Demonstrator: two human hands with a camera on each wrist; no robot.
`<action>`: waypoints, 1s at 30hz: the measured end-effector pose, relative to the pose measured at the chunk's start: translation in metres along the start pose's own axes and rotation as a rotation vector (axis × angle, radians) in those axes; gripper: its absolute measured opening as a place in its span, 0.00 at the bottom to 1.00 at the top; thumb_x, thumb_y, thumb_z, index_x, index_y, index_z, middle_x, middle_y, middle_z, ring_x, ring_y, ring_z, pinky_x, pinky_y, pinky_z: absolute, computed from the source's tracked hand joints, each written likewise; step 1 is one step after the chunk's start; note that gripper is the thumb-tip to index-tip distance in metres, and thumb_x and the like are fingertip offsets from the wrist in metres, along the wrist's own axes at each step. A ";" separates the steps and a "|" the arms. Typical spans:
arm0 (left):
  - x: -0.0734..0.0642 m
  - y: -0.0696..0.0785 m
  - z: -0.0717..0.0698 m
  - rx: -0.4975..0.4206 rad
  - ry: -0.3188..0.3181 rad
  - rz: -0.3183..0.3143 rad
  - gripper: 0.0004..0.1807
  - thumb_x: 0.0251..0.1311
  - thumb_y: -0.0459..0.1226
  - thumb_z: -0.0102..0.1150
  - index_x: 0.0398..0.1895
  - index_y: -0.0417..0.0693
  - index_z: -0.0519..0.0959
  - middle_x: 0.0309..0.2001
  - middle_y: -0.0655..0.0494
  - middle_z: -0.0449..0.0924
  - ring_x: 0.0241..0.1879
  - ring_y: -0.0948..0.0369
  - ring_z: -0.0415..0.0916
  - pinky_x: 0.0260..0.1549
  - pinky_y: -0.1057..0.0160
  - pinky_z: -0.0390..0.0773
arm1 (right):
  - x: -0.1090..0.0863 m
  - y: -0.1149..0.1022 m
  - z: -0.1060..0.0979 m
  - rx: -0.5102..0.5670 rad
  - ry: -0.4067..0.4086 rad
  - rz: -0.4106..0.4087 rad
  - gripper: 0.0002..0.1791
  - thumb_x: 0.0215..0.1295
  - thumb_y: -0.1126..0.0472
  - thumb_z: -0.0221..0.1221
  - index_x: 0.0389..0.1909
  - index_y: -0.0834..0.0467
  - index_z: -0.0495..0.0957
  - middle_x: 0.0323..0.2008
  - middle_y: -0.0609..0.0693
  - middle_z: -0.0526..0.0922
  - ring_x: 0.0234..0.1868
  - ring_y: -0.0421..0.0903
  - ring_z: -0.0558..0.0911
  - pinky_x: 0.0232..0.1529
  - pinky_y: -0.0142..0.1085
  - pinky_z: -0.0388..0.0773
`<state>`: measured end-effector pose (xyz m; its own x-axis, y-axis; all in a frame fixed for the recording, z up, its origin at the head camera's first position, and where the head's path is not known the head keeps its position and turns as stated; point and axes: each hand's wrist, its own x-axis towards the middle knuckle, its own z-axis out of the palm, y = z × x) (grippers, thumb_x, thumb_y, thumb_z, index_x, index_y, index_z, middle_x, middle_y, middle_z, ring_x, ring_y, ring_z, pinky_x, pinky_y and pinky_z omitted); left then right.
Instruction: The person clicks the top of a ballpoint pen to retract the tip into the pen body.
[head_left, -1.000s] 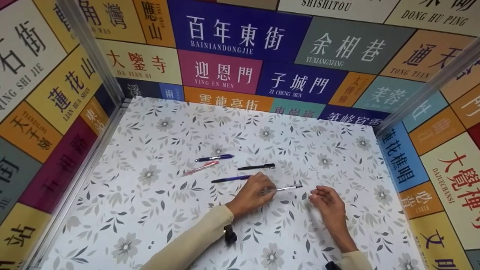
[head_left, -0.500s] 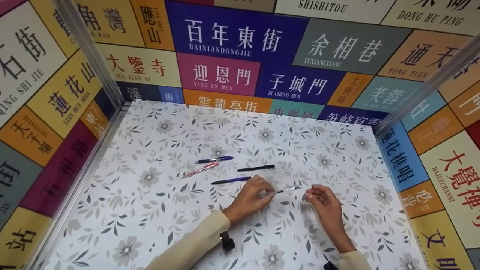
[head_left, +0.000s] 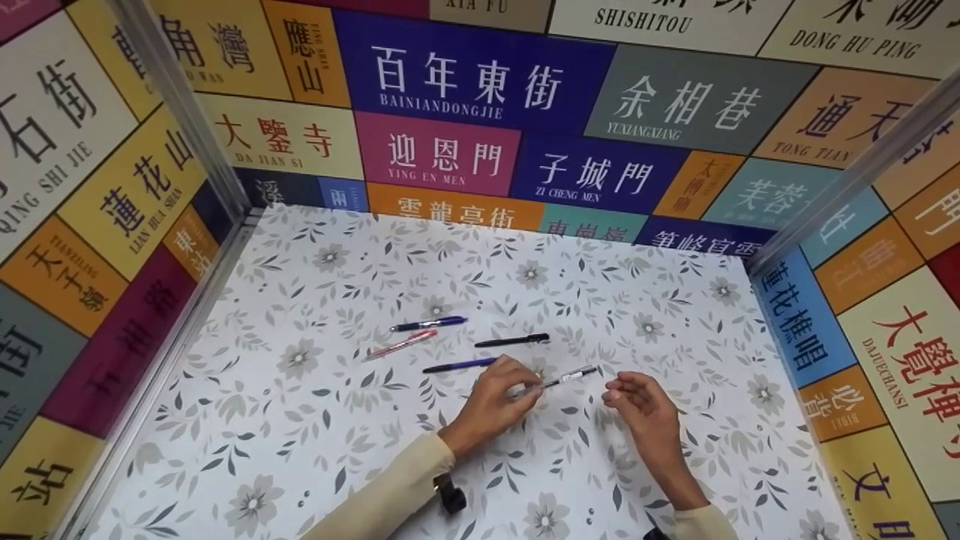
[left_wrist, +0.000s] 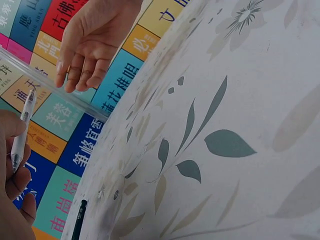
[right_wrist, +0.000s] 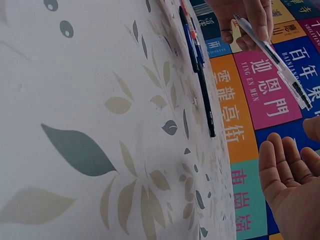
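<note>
My left hand [head_left: 491, 401] pinches a clear and white pen [head_left: 574, 376] between thumb and fingers, over the middle of the table. The pen's dark end points right, towards my right hand [head_left: 651, 412]. That hand holds nothing; its fingers are loosely bent, palm turned inward, a short way from the pen. In the right wrist view the held pen [right_wrist: 280, 62] slants past the fingers of my right hand [right_wrist: 295, 185]. On the table by my left hand lie a blue-purple pen [head_left: 457, 366] and a black pen [head_left: 514, 340].
A red-and-clear pen [head_left: 403, 343] and a dark blue pen [head_left: 429, 324] lie further left. White floral paper covers the table [head_left: 300, 405]. Colourful sign-printed panels [head_left: 480, 82] wall it in at the back and sides, with clear strips along the corners.
Both hands have shifted slightly left. The pen in my left hand has tilted a little, its far end angled more upward in view. The pens on the table have stayed put.
</note>
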<state>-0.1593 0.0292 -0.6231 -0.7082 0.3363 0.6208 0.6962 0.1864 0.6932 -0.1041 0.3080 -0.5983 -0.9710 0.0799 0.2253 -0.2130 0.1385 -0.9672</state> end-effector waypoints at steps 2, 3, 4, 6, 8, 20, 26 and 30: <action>-0.001 0.000 0.000 -0.008 0.013 -0.003 0.03 0.68 0.31 0.74 0.42 0.46 0.91 0.41 0.56 0.89 0.45 0.57 0.82 0.50 0.58 0.82 | 0.000 -0.001 0.001 0.012 -0.007 -0.013 0.17 0.77 0.75 0.63 0.62 0.73 0.77 0.51 0.76 0.82 0.47 0.48 0.90 0.51 0.36 0.88; -0.002 0.001 0.000 -0.011 0.017 -0.003 0.04 0.68 0.30 0.74 0.43 0.47 0.91 0.41 0.56 0.88 0.45 0.57 0.82 0.50 0.58 0.82 | 0.000 -0.001 0.001 0.016 -0.011 -0.020 0.17 0.77 0.75 0.63 0.63 0.73 0.77 0.51 0.76 0.81 0.47 0.48 0.90 0.51 0.36 0.88; -0.002 0.001 -0.001 -0.013 0.020 -0.003 0.04 0.69 0.30 0.74 0.43 0.47 0.91 0.41 0.57 0.88 0.45 0.57 0.82 0.50 0.58 0.82 | 0.000 -0.002 0.002 0.017 -0.014 -0.027 0.17 0.77 0.75 0.63 0.63 0.73 0.77 0.51 0.75 0.82 0.47 0.48 0.90 0.51 0.36 0.88; -0.003 0.002 -0.001 -0.024 0.025 -0.007 0.04 0.69 0.31 0.74 0.43 0.48 0.92 0.41 0.57 0.88 0.45 0.58 0.82 0.50 0.58 0.82 | 0.000 -0.003 0.003 0.017 -0.020 -0.039 0.17 0.77 0.76 0.63 0.63 0.73 0.77 0.51 0.75 0.82 0.47 0.48 0.90 0.51 0.36 0.88; -0.003 0.003 -0.002 -0.037 0.029 -0.022 0.03 0.71 0.32 0.73 0.43 0.47 0.92 0.42 0.57 0.88 0.45 0.58 0.82 0.50 0.58 0.82 | 0.000 -0.003 0.004 0.014 -0.023 -0.049 0.17 0.76 0.76 0.63 0.62 0.73 0.77 0.50 0.74 0.83 0.47 0.48 0.90 0.51 0.36 0.88; -0.004 0.014 0.004 -0.084 0.105 -0.041 0.04 0.69 0.31 0.74 0.44 0.43 0.92 0.42 0.55 0.90 0.45 0.57 0.82 0.50 0.60 0.81 | 0.004 -0.009 0.012 0.076 -0.041 -0.100 0.19 0.75 0.78 0.63 0.62 0.81 0.73 0.49 0.76 0.82 0.47 0.48 0.90 0.51 0.35 0.88; -0.003 0.018 0.009 -0.095 0.140 -0.032 0.07 0.66 0.28 0.75 0.45 0.47 0.92 0.41 0.54 0.89 0.44 0.55 0.82 0.47 0.60 0.81 | 0.006 -0.017 0.018 0.093 -0.059 -0.124 0.19 0.75 0.78 0.62 0.63 0.80 0.74 0.49 0.75 0.82 0.47 0.48 0.90 0.50 0.36 0.88; -0.002 0.021 0.011 -0.103 0.152 -0.050 0.09 0.65 0.28 0.77 0.44 0.48 0.92 0.41 0.54 0.89 0.44 0.54 0.82 0.48 0.59 0.81 | 0.008 -0.022 0.024 0.116 -0.084 -0.140 0.19 0.76 0.78 0.62 0.63 0.80 0.73 0.50 0.76 0.81 0.48 0.50 0.90 0.51 0.36 0.88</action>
<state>-0.1416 0.0428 -0.6138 -0.7564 0.1841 0.6277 0.6498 0.1014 0.7533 -0.1098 0.2823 -0.5780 -0.9357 -0.0157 0.3526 -0.3529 0.0276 -0.9353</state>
